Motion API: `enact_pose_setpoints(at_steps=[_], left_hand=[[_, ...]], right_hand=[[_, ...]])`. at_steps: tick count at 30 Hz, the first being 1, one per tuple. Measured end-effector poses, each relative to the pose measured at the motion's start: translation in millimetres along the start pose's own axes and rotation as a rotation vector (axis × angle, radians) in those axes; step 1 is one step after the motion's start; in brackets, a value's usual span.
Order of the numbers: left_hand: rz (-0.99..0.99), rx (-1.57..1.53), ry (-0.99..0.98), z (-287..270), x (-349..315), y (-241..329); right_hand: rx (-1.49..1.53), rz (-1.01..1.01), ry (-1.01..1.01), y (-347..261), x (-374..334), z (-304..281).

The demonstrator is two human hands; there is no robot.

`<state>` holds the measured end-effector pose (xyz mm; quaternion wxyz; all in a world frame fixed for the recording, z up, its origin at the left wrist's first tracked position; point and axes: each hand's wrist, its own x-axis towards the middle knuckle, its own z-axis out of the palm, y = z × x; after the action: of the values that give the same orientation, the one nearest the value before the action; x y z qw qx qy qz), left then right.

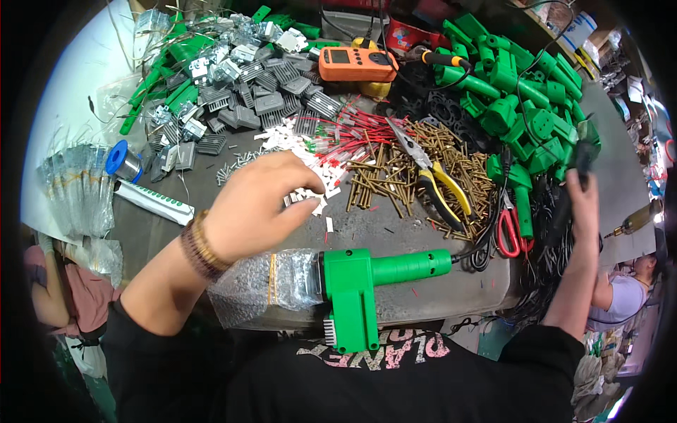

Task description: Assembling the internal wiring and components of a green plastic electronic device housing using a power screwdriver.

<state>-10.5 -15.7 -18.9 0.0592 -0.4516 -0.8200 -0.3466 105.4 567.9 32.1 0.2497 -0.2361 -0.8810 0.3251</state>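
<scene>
My left hand [264,204] hovers over the near edge of a pile of small white pieces [289,137]. Its fingers are curved, the thumb stands apart from the index finger, and nothing shows between them. At the right, my right hand [584,208] is closed around a dark, elongated tool [582,158], slightly blurred, beside green plastic housings [539,123]. A green handheld device [352,275] lies at the bench's near edge, touched by neither hand. Its handle points right, and bubble wrap [275,278] with a rubber band covers its left end.
Brass-coloured screws [395,166] surround yellow-handled pliers [444,187]; red-handled scissors [509,229] lie to their right. Grey finned metal blocks [268,102] fill the back left, next to an orange meter [356,65]. A solder spool [125,162] stands left. Black cables [557,247] hang at the right.
</scene>
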Motion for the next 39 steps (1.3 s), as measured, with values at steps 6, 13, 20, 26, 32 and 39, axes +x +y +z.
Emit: enact_pose_setpoints(at_steps=[6, 13, 20, 26, 32, 39], left_hand=[[0.000, 0.252, -0.041, 18.0, 11.0, -2.6], [-0.096, 0.472, 0.284, -36.7, 12.9, -42.1], [-0.292, 0.316, 0.353, -57.6, -84.2, -13.0], [-0.546, 0.671, 0.381, -113.6, -179.5, -39.6], [-0.252, 0.969, 0.173, -132.3, -185.1, -54.3], [0.260, 1.048, 0.311, -88.0, -118.2, 51.1]], right_hand=[[-0.486, -0.471, 0.146, -34.4, -79.4, 64.7], [-0.432, -0.690, -0.053, -67.0, -124.1, 91.9], [-0.368, -0.728, -0.168, -99.6, -157.8, 99.1], [-0.301, -0.779, -0.236, -108.5, -172.3, 118.5], [-0.309, -0.875, -0.248, -148.2, -185.8, 130.7], [0.492, -0.680, -0.684, -211.8, -208.8, 131.6]])
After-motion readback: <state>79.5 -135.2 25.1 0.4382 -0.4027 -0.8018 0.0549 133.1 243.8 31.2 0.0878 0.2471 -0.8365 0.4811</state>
